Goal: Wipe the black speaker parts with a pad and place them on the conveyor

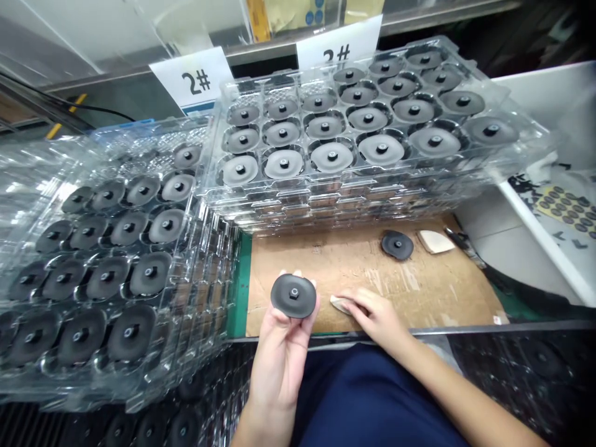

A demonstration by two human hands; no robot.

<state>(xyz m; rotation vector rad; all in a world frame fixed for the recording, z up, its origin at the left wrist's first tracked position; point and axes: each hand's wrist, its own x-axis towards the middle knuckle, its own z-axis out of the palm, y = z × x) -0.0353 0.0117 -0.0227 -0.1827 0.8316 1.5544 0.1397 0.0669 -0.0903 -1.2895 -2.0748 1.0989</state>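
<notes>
My left hand [282, 347] holds up a round black disc [293, 296] with a small hub in its middle, gripped at its rim by the fingertips. My right hand [375, 315] rests on the brown cardboard sheet [363, 267], its fingers pinching a small pale piece [338, 303] against the cardboard. A second black disc [397, 244] lies loose on the cardboard farther right, with a beige wedge-shaped piece [434, 241] beside it.
A stack of clear plastic trays [367, 186] filled with discs stands behind the cardboard. Another stack of trays [107, 267] is at the left. Two "2#" signs [195, 81] stand behind. A sheet of dark round stickers [565, 208] lies at the right.
</notes>
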